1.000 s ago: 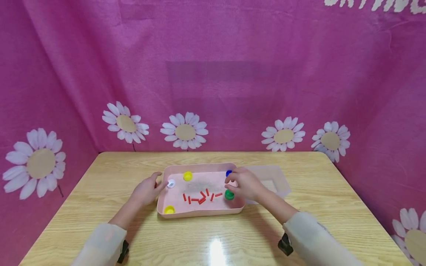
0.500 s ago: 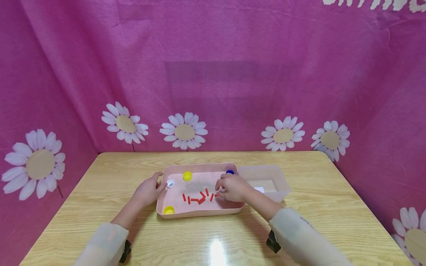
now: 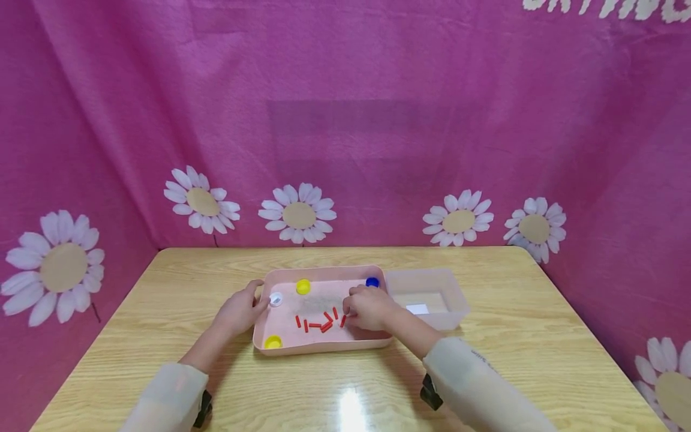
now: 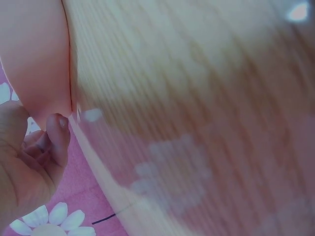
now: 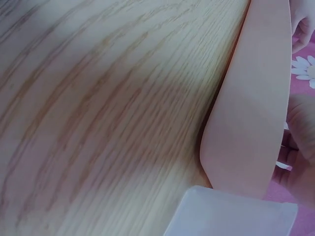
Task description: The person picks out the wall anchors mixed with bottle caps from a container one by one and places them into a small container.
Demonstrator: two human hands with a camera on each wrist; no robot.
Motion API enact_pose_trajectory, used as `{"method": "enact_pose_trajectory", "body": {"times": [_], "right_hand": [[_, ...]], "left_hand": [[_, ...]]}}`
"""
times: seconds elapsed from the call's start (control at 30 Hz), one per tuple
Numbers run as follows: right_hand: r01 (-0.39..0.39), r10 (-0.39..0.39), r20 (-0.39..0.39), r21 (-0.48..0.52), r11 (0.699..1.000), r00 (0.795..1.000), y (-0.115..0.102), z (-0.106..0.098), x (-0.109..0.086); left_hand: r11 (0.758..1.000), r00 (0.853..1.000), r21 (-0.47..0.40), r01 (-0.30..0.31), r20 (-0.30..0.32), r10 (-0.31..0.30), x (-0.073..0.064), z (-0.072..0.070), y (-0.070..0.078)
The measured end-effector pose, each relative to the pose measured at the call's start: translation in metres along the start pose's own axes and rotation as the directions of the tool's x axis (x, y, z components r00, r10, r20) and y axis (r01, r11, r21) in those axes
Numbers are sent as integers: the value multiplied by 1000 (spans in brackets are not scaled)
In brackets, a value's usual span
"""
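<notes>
A shallow pink tray lies on the table. At its left wall my left hand grips the rim, thumb on the inner side; the left wrist view shows curled fingers at the wall. Just by that thumb is a white cap. My right hand reaches down into the right part of the tray, fingertips close to a red stick. Whether it pinches a stick is hidden. Several more red sticks lie to its left. The green caps are hidden from view.
Inside the tray are a yellow cap at the back, another yellow cap at the front left and a blue cap at the back right. A translucent bin with a white paper adjoins the tray's right side.
My right hand has moved left and forward from the blue and green caps to the red sticks. The rightmost red stick is now out of sight at the hand. The left hand stays put.
</notes>
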State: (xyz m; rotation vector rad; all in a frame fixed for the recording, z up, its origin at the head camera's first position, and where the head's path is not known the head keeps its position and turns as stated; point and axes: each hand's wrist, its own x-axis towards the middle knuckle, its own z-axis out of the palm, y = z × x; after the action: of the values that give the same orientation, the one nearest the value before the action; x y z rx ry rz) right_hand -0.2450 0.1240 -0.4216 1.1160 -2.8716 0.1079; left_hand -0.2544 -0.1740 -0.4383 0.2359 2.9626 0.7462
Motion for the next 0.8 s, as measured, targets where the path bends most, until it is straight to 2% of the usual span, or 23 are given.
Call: {"method": "enact_pose_trajectory", "body": {"times": [0.27,0.5,0.7,0.8], "right_hand": [[-17,18,13,-32,999,1000,0,3,1],[-53,54,36,-28,998,998,0,6,4],[-46,46,2,-1,999,999,1,5,4],[-37,38,-20,47,998,999,3,2,5]], "left_hand": [[1000,1000,9,-4,-14,4,0,1,2],[1000,1000,-5,18,2,-18,0,1,2],[1000,1000,0,-6,-13,6,0,1,1],[1000,1000,-3,-6,-10,6,0,1,1]]}}
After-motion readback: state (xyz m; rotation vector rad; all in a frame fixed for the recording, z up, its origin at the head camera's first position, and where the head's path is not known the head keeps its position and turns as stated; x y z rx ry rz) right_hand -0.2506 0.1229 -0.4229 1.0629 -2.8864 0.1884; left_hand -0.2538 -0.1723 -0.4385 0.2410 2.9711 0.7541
